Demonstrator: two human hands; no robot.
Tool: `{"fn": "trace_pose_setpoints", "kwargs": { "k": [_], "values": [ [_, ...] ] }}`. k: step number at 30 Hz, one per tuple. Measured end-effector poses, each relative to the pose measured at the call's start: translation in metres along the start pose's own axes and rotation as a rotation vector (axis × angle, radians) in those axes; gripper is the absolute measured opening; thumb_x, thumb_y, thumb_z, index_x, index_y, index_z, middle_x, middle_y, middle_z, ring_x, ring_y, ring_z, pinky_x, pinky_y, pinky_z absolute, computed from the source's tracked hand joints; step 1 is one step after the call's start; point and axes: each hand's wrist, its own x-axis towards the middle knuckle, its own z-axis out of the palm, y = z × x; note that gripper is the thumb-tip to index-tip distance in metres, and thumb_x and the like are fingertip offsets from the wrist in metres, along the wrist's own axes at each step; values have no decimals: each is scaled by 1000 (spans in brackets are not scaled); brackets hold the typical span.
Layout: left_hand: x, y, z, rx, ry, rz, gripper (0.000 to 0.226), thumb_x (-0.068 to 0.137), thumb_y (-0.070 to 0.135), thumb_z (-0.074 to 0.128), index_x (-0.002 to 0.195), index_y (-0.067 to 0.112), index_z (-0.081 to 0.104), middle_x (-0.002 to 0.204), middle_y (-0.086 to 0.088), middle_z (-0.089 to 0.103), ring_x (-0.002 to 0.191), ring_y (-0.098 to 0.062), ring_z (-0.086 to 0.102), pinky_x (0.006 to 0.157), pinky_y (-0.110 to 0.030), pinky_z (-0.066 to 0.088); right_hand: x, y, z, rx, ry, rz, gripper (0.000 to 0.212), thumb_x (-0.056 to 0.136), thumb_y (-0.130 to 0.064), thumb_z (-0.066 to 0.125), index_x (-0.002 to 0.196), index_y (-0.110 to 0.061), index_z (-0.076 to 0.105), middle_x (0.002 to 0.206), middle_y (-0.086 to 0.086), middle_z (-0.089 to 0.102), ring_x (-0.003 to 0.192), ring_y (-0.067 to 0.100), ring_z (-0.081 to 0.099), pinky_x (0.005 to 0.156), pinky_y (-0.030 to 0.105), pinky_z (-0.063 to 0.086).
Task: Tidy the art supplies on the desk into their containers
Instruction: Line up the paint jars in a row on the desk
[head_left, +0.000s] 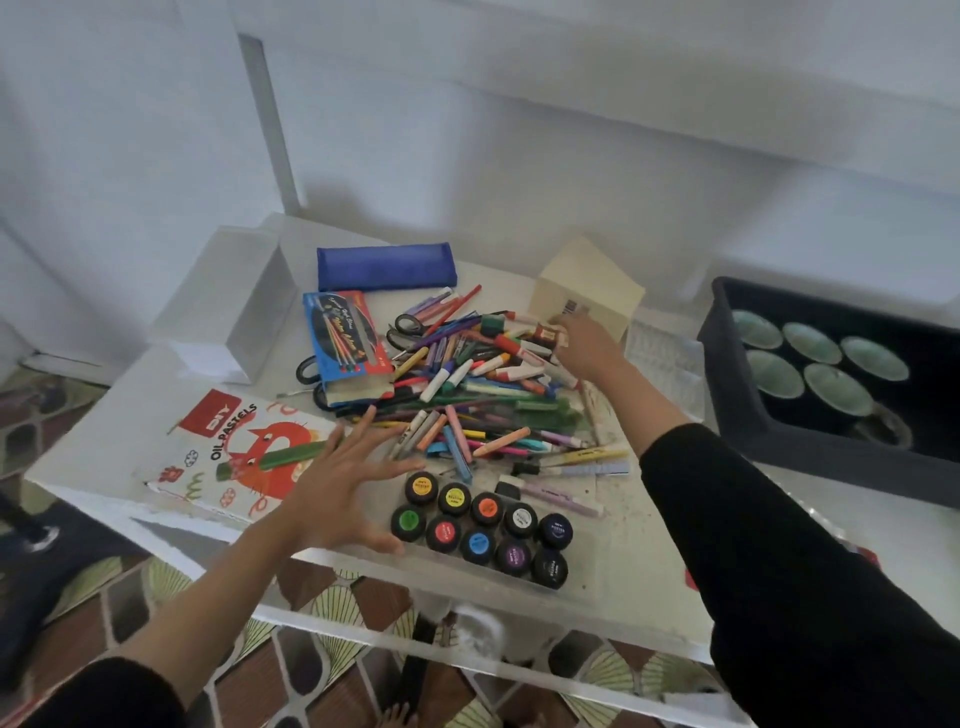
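White tabletop (639, 540) is carrying a heap of markers and crayons (467, 384) at its middle. The left hand (343, 488) is spreading its fingers wide at the heap's 7 o'clock edge, beside the oil pastel box (228, 457). The right hand (589, 345) is reaching into the heap at 2 o'clock, by the cream box (592, 291); whether it is gripping anything, I cannot tell. Paint jars (483, 525) are sitting at 6 o'clock, a blue pencil case (384, 267) at 11.

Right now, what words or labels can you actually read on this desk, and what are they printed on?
"OIL PASTELS": oil pastel box.
"DIY": its red logo, probably.
Paintbrush pack script: too blurred.
Paint jar lids: too small.
Cream box barcode label: unreadable.
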Motion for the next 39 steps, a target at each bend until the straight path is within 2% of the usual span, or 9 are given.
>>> {"fn": "trace_pose_setpoints", "kwargs": {
  "k": [6,11,14,19,25,28,30,34,39],
  "values": [
    [-1,2,-2,-27,-7,-16,92,52,83,63,135,52,39,154,17,11,143,-5,-19,112,-43,-16,31,4,30,-39,-5,21,56,89,-3,49,141,-20,37,138,14,45,123,33,46,95,41,45],
    [0,0,-1,-26,-13,-15,91,52,82,65,134,53,38,153,19,11,142,-4,-20,112,-41,-16,26,9,40,30,189,32,42,85,-11,60,124,-17,46,125,15,50,109,34,51,85,40,46],
    [0,-1,-1,-39,-4,-5,89,52,80,65,133,53,38,152,19,13,142,-3,-19,112,-39,-15,9,6,31,289,336,23,41,77,-12,71,111,-10,50,112,13,54,97,28,54,76,29,40],
    [0,-2,1,-54,5,22,92,51,83,63,134,50,41,153,14,18,144,-6,-15,113,-43,-10,-62,-7,13,688,505,101,34,76,-19,76,96,-12,49,90,4,60,80,22,61,72,32,51],
    [0,-5,1,-38,-6,26,93,50,89,57,133,51,39,154,12,18,144,-7,-16,114,-43,-10,-168,-10,23,947,430,276,35,82,-13,69,110,-26,52,94,2,62,79,22,69,71,31,53],
    [0,-7,3,-50,19,42,95,50,93,51,133,49,39,153,11,20,144,-5,-15,114,-43,-9,-212,-12,33,903,443,275,25,83,-10,69,102,-24,64,96,0,66,84,12,67,71,17,52],
    [0,-6,3,-45,16,51,96,49,95,46,133,49,38,151,13,19,142,-2,-17,114,-40,-10,-235,-10,41,814,426,286,20,80,-14,72,97,-24,67,91,-8,68,85,5,64,67,16,50],
    [1,-6,1,-25,1,38,99,46,97,41,133,51,35,153,12,19,142,-2,-18,115,-39,-10,-261,-4,56,627,345,323,25,75,-27,76,98,-26,67,91,-10,67,84,2,58,66,15,39],
    [1,-4,1,-3,-18,33,104,44,99,38,135,49,37,155,8,20,145,-10,-14,116,-45,-7,-277,-8,58,490,283,316,26,76,-25,76,97,-32,61,91,-8,63,80,-2,50,67,5,33]
  ]
}}
